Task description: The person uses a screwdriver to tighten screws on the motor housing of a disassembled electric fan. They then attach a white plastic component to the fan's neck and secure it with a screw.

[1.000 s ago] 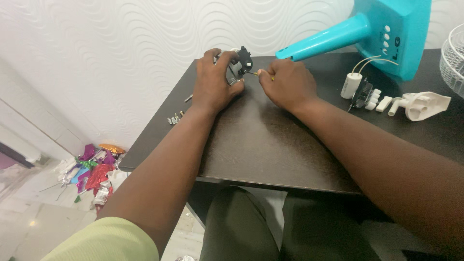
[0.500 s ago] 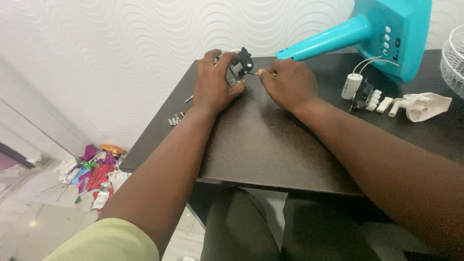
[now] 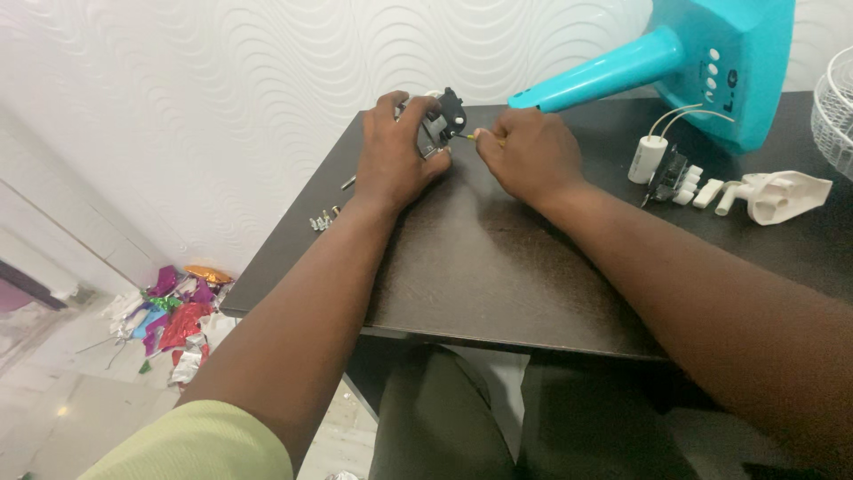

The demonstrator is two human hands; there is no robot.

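Head view: the left hand grips a small black switch part at the far edge of the dark table. Just to its right, the right hand pinches a thin screwdriver, tip pointing left into the part.

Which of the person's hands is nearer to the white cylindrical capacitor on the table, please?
Right. The right hand lies just left of the white capacitor, apart from it; the left hand is farther left, holding a small black part.
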